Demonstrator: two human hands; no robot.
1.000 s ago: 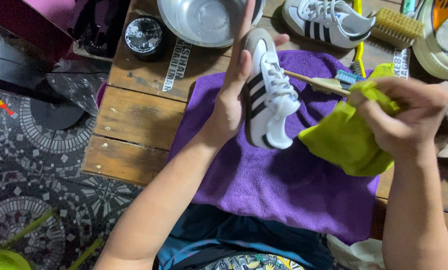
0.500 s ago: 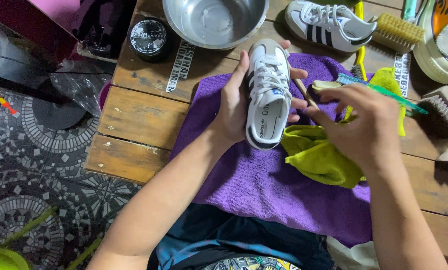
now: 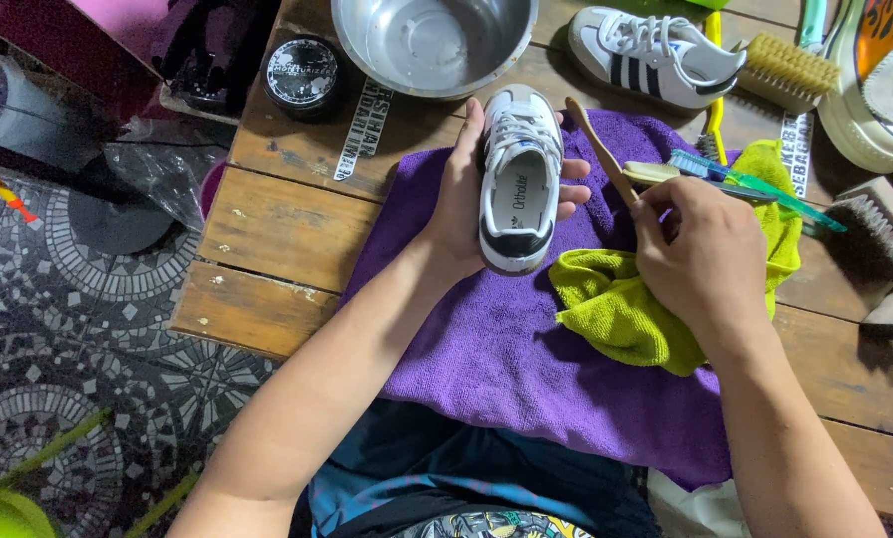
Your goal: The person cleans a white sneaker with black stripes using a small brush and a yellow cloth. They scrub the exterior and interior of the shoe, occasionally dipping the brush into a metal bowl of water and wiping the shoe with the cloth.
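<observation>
Cradling a white shoe (image 3: 519, 179), the left hand (image 3: 463, 204) has its grip wrapped round it from beneath, fingertips showing past the far side. The shoe sits over the purple towel (image 3: 486, 349), opening up, its long axis running away from the person: toe toward the steel bowl (image 3: 432, 45), black heel nearest the body. The right hand (image 3: 701, 254) has its grip closed on a wooden-handled brush (image 3: 596, 149), the handle slanting up toward the shoe's toe. Under that hand lies a green cloth (image 3: 616, 309). A teal toothbrush (image 3: 755, 184) lies just beyond the knuckles. A second shoe (image 3: 656, 55) rests on the worktop (image 3: 267, 239) beside the bowl.
</observation>
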